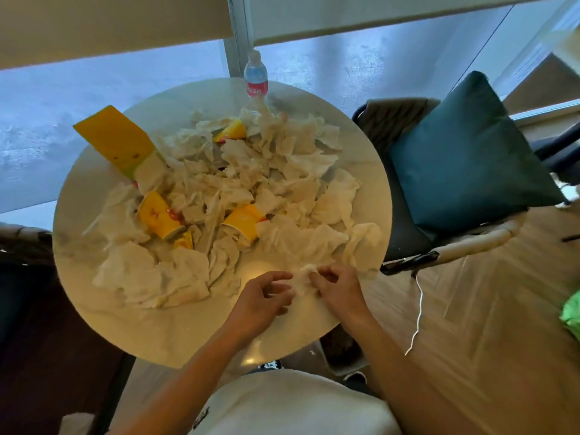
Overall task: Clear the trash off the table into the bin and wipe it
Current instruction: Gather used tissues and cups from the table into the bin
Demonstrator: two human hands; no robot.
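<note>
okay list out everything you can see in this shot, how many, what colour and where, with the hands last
Round cream table: one, centre.
Crumpled white paper napkins: many, heaped across table.
Yellow paper cups: at least three, tipped among the napkins.
Yellow paper bag: one, table's far left.
Clear plastic water bottle with red label: one, upright, far edge.
Teal cushion: one, on the chair at right.
Left hand and right hand: both at the near edge, pinching one white napkin wad.

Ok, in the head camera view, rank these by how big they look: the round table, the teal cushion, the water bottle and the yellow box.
1. Round table, by far the largest.
2. Teal cushion.
3. Yellow box.
4. Water bottle, smallest, though it stands at the far edge, so distance shrinks it somewhat.
</note>
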